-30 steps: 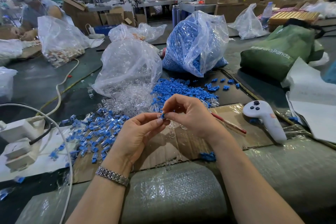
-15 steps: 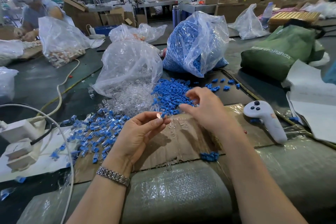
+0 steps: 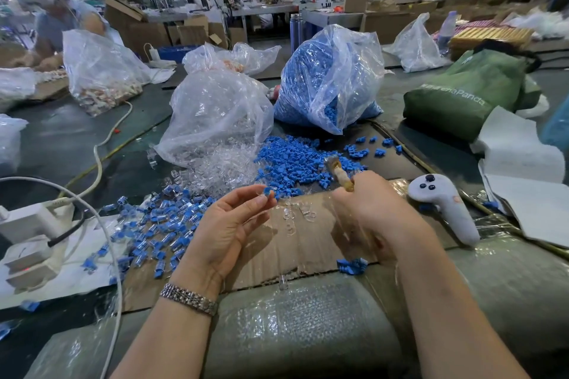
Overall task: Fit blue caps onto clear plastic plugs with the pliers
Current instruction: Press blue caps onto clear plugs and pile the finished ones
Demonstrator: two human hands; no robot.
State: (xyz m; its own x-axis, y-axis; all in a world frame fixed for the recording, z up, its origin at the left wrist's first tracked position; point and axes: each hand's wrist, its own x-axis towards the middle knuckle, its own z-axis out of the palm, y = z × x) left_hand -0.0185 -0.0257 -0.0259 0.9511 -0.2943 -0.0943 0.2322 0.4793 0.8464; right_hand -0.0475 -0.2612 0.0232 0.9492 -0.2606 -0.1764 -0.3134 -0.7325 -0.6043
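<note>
Left hand [image 3: 229, 228], palm up, pinches a clear plug with a blue cap [image 3: 268, 191] between thumb and fingertips; the other fingers are loosely curled. A metal watch band [image 3: 188, 299] sits on that wrist.

Right hand [image 3: 372, 209] is closed round the pliers [image 3: 340, 174]; the worn nose sticks up and away toward 11 o'clock, blurred (jaw position cannot be told). Pliers tip and capped plug are near each other but apart.

Under both hands: a cardboard sheet [image 3: 308, 243] with a few loose clear plugs [image 3: 303, 212] lying between the hands. At 6 o'clock of the right hand, a small cluster of blue caps [image 3: 352, 265] at the cardboard's near edge.

At 9 o'clock of the left hand, a spread of finished plugs with caps on [image 3: 160, 224]. At 12 o'clock, a heap of loose blue caps [image 3: 295, 160]; just left of it, clear plugs spilling from an open clear bag [image 3: 215, 114]. Behind the caps, a bigger bag of blue caps [image 3: 329, 77].

At 3 o'clock of the right hand, a white controller [image 3: 443, 206]; beyond it white paper [image 3: 523, 163] and a green bag [image 3: 468, 92].

Far left: a white power strip [image 3: 27, 240] with cables. At 10 o'clock, far off, another person [image 3: 58, 18] works at a bag of parts.
</note>
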